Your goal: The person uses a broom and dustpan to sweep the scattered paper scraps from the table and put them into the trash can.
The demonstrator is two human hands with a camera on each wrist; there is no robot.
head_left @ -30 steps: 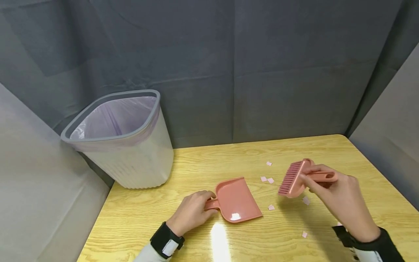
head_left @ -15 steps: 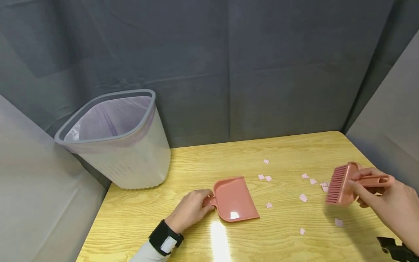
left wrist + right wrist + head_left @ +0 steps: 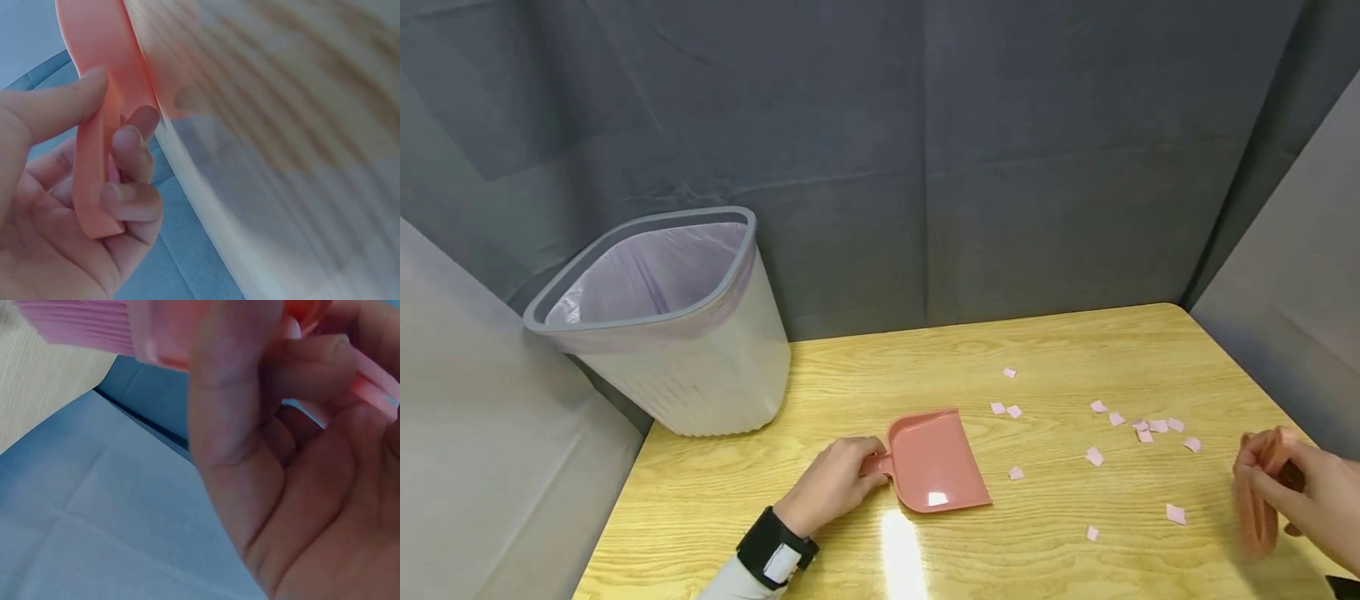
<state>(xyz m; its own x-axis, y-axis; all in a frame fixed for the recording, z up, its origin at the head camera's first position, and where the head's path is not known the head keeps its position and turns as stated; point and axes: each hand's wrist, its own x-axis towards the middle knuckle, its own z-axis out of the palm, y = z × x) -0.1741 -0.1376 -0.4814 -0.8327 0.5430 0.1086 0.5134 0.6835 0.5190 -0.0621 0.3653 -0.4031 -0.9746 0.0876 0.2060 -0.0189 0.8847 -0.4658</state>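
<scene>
A pink dustpan (image 3: 936, 462) lies on the wooden table with its wide edge facing right. My left hand (image 3: 835, 483) grips its handle (image 3: 97, 169), the fingers curled round it in the left wrist view. At the table's right side my right hand (image 3: 1303, 492) holds a pink hand brush (image 3: 1255, 508), which is blurred in the head view. Thumb and fingers close round the brush in the right wrist view, where its bristles (image 3: 81, 325) point left. Several small pink paper pieces (image 3: 1138, 427) are scattered on the table between dustpan and brush.
A white bin (image 3: 730, 367) with a grey rim and a clear liner stands at the table's back left. Dark grey cloth (image 3: 1037, 167) hangs behind the table (image 3: 850, 375). Pale panels flank both sides.
My right hand has carried the brush to the right and turned it, uncovering more paper pieces. The left hand and the dustpan stay nearly where they were.
</scene>
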